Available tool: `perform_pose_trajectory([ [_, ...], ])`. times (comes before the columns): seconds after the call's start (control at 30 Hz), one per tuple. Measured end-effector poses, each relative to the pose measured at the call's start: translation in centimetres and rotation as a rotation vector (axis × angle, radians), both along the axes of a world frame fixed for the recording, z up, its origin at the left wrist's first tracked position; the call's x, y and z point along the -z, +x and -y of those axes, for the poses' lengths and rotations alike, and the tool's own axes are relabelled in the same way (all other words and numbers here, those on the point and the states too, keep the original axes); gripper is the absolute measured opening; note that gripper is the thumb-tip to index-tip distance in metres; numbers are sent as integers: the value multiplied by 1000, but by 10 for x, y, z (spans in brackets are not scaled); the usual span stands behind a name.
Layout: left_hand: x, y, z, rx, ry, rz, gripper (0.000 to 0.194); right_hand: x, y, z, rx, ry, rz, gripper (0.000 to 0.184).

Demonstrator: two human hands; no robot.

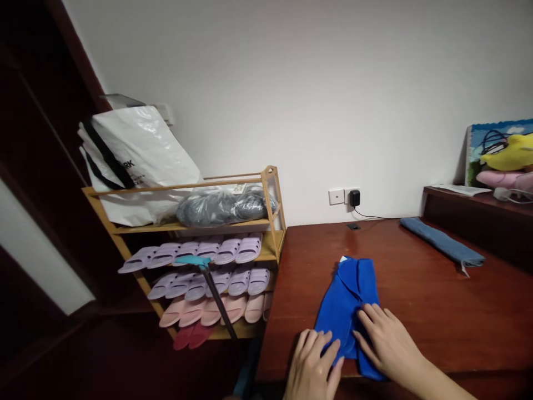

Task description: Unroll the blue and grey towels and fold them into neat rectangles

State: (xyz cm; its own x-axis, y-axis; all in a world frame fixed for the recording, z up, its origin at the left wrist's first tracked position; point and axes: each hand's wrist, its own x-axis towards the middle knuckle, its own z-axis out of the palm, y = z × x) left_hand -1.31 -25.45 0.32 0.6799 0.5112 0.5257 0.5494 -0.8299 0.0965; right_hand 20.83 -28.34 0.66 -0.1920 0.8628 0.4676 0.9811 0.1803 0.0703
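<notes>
A bright blue cloth garment (339, 311), partly folded, lies on the reddish-brown wooden table (449, 328) near its front edge. A small white tag shows at its far end. My left hand (314, 361) rests on the garment's near left corner, its fingers bent and apart. On the right side of the cloth lies my right hand (381, 336), fingers spread over the folded strip. Part of that strip hangs at the table's front edge. Whether any fabric is pinched under the fingers is hard to see; both hands look laid on top.
Folded blue denim (443, 241) lies at the table's back right, below a raised shelf (466, 208) with plush toys. A black plug (354, 198) sits in the wall socket. Left stands a wooden shoe rack (272, 239) with slippers, a white bag (145, 147) and a turquoise-topped pole (216, 294).
</notes>
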Motion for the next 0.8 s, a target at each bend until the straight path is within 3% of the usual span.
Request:
perform_pose_trajectory([
  [0.1, -8, -2, 5, -3, 12, -65, 21, 2, 4, 10, -54, -35, -58, 46],
  [0.37, -30, 40, 7, -107, 33, -114, 18, -14, 8, 5, -11, -185, -103, 34],
  [0.43, -36, 32, -3, -244, -1, -61, 19, -11, 20, 6, 31, -182, -113, 29],
  [0.57, -39, -15, -21, -572, -64, -39, 21, -6, 58, 14, 142, -216, -155, 29],
  [0.67, -32, -42, -23, -573, -108, -110, 22, -10, 76, 15, 237, -281, -145, 26],
  [0.8, -31, -45, -22, -449, -137, -36, 24, -19, 72, 5, 319, -130, -42, 39],
])
